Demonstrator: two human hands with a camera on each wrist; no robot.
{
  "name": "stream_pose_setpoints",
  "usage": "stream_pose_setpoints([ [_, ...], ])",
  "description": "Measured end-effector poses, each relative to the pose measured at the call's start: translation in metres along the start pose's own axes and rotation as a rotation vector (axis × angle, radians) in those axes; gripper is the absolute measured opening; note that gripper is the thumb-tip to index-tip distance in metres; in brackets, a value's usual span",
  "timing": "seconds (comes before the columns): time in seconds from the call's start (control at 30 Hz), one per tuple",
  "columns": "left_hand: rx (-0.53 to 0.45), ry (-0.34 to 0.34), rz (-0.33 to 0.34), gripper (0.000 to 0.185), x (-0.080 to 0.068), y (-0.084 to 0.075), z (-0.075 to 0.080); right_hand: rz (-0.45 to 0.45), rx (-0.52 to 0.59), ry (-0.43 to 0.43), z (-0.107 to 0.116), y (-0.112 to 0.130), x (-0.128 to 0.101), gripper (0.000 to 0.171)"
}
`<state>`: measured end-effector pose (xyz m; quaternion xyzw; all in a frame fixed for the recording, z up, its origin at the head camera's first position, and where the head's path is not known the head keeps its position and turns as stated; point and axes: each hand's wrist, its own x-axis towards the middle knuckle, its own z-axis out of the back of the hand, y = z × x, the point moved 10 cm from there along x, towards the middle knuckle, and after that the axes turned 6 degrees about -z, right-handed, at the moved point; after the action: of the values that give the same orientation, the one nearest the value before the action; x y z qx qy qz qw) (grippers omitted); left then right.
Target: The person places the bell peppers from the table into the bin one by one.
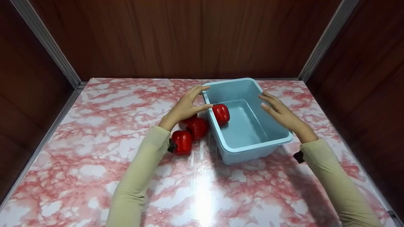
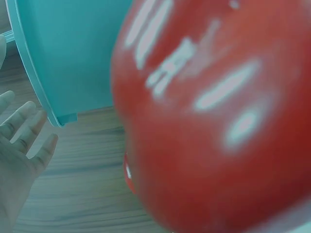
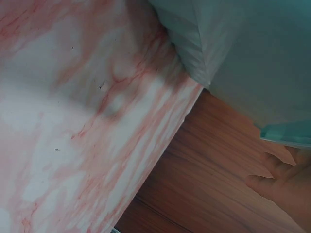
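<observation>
A light blue plastic bin [image 1: 254, 146] stands on the table with one shiny red bell pepper [image 1: 222, 114] inside, against its left wall. At the bin's left rim is my left hand [image 1: 185, 105], fingers and thumb extended and spread. Opposite it, my right hand [image 1: 281, 114] is at the right rim, fingers loosely extended toward the inside. Neither hand grips anything. Outside the bin, under my left wrist, lie more red peppers: a front one [image 1: 182, 143], one beside it [image 1: 198, 127], and another mostly hidden by the hand. A pepper [image 2: 209, 121] fills much of the left wrist view.
The tabletop [image 1: 94, 170] has a red and white marbled pattern. Dark wood panels [image 1: 164, 37] stand behind it and on both sides, joined by grey metal corner strips. Its far edge runs just behind the bin.
</observation>
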<state>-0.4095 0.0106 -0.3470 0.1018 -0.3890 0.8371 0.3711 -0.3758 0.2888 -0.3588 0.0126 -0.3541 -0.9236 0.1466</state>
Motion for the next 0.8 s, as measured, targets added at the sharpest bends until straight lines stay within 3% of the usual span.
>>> stream_pose_setpoints([
  [0.3,0.025,-0.018,-0.048,0.072,-0.0017,0.0008,0.0021,0.000,-0.003,-0.008,0.0006,-0.0007,-0.0010,0.049],
  [0.8,0.003,-0.041,-0.028,0.071,-0.0074,0.0077,0.0075,-0.021,-0.013,-0.004,0.0001,-0.0033,0.0010,0.051],
])
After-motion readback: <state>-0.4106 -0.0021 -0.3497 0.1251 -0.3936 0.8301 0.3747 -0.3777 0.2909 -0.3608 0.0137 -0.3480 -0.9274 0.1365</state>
